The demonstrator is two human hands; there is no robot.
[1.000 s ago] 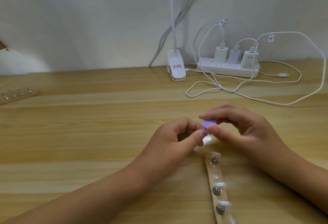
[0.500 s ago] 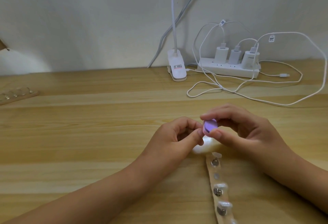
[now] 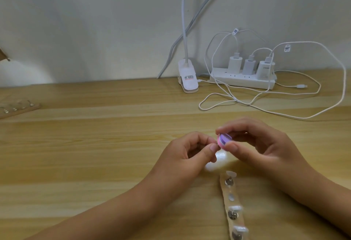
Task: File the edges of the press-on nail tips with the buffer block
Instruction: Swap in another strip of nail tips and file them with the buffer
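**Buffer block (image 3: 224,140) at the fingertips: slipping and over-filing are the risks**

The buffer block is pinched between the thumb and forefinger of the right hand (image 3: 266,152). Its pink and purple layers face the camera, just beside the thumb tip of the left hand (image 3: 187,156). The left fingers (image 3: 212,149) are curled into a closed pinch, thumb against forefinger. What they grip is too small and clear to make out, though I judge it to be 1 press-on nail tip.

That grip looks like the weak point. A slick, tiny tip held only at the fingertips could pop free if the block pushes sideways too hard. It would then land on the surface (image 3: 95,144), where glare below the fingers would make it hard to find.

Angle matters too. If the block's flat face meets the top of the tip instead of its edge, it would likely scuff the finish. Repeated strokes on 1 side could leave the edge lopsided. With the 2 hands this close, the grit could also catch the left thumb.

Below the right wrist lies a wooden strip (image 3: 225,192) carrying more nail tips (image 3: 235,207). A dropped wrist could knock them off their studs.
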